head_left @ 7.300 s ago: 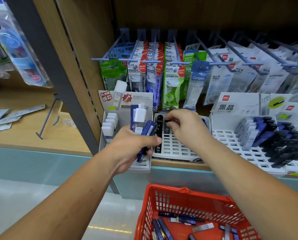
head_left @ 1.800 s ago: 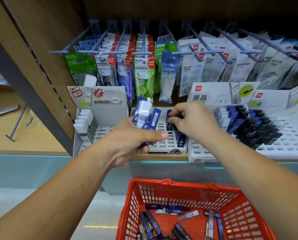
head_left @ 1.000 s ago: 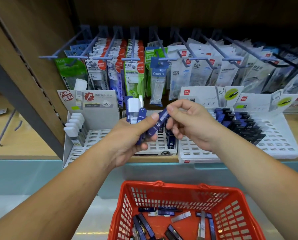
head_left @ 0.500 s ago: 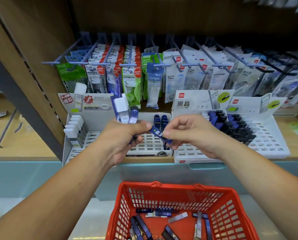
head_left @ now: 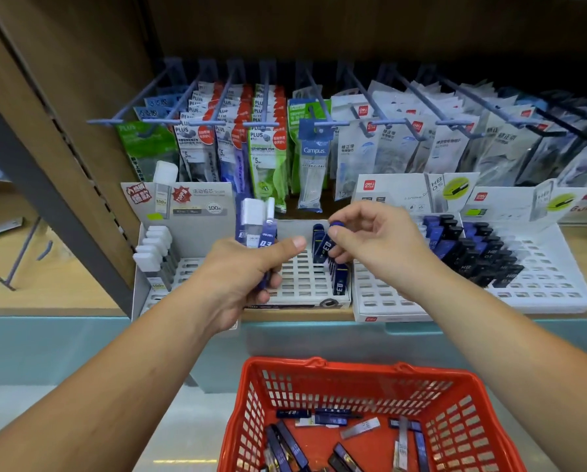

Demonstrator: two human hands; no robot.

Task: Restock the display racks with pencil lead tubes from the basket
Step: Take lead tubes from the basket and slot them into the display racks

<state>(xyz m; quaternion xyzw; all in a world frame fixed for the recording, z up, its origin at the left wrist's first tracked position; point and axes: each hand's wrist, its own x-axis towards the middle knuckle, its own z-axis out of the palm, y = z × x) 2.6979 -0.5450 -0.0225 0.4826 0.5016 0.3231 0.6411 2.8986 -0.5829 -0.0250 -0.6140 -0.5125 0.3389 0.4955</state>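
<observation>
- The wooden shelf [head_left: 63, 291] carries three white grid racks side by side, under rows of peg hooks.
- Hanging packets fill the hooks: several read "PLUS" [head_left: 196, 144], one blue card reads "Campus" [head_left: 314, 151], and the grey-white ones to the right bear the red "deli" mark [head_left: 387, 144].
- The red basket [head_left: 353, 367] sits below the shelf edge, with loose lead tubes [head_left: 285, 444] lying flat on its bottom, mostly dark blue.
- The right rack [head_left: 540, 284] has a "deli" header card marked "HB 0.5" and holds slanted rows of blue and black tubes [head_left: 482, 257], some printed "HB".
- The left rack [head_left: 183, 212] shows a "100" badge and holds white-capped tubes.
- The middle rack [head_left: 302, 284] holds a few blue tubes along its right side.
- The left hand [head_left: 241, 281] has its fingers curled round a bundle of tubes [head_left: 256, 229], thumb across the front; one tube reads "0.3".
- The right hand [head_left: 377, 243] pinches a single blue tube [head_left: 326, 247] between thumb and forefinger, over the middle rack's back right corner.
</observation>
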